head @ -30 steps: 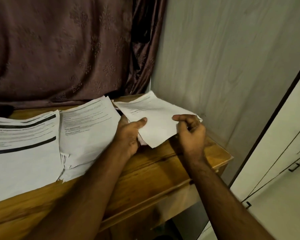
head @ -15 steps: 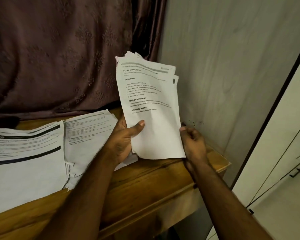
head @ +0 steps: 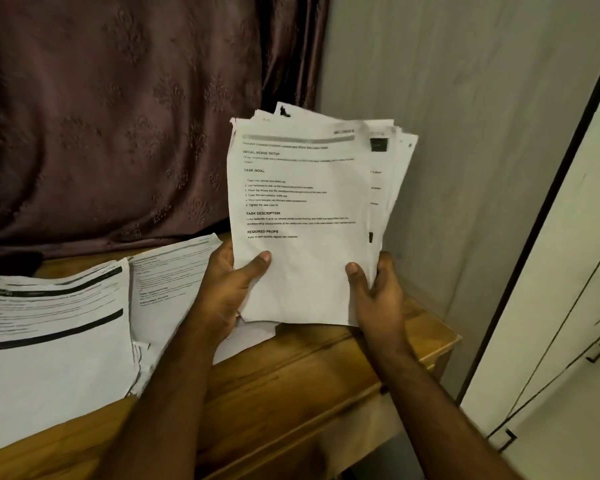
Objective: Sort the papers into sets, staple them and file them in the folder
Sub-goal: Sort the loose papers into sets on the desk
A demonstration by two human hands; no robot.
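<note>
I hold a stack of printed papers [head: 302, 216] upright over the right end of the wooden table [head: 309, 368]. The sheets fan out unevenly toward the upper right. My left hand [head: 229, 289] grips the stack's lower left edge, thumb on the front page. My right hand [head: 378, 296] grips the lower right corner, thumb on the front and fingers behind. Two more paper piles lie flat on the table: one with black bars [head: 49, 334] at the far left, another [head: 167, 285] beside it, partly under my left forearm. No stapler or folder is in view.
A dark maroon curtain [head: 118, 116] hangs behind the table. A grey panelled wall [head: 465, 133] stands close on the right of the table. White cabinet doors with dark handles [head: 596, 351] are at the far right. The table's right edge ends near my right wrist.
The stack went from lying low over the table to upright in both hands. Since half a second ago its sheets have fanned out further to the right.
</note>
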